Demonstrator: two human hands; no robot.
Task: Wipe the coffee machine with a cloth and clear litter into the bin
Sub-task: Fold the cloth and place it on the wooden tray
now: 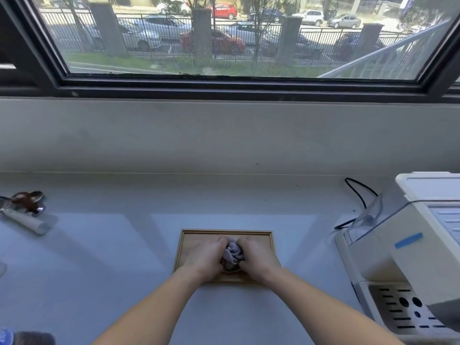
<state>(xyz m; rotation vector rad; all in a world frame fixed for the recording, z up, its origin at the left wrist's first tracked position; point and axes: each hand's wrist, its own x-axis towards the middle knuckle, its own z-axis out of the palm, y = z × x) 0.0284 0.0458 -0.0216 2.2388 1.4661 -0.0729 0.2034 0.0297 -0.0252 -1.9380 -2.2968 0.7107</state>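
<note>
Over a wooden tray [189, 247] on the bench [99, 257], the left hand [206, 257] and right hand [256, 257], both closed, grip 1 bunched grey cloth [232, 255]. It looks soft, light and easily squeezed, best held in a loose wad for wiping the coffee machine [410, 245] nearby.

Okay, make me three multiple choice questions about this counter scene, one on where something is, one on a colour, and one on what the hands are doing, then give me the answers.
1. Where is the coffee machine?
A. at the right end of the counter
B. at the left end of the counter
C. on the window sill

2. What colour is the tape on the machine's side?
A. red
B. blue
C. yellow

3. What are the hands doing?
A. resting flat and empty
B. holding a cup
C. both gripping a bunched cloth

Answers:
1 A, it stands at the right edge, by the black cable.
2 B, the strip is blue.
3 C, the left hand and right hand close on the cloth over the wooden tray.
</note>
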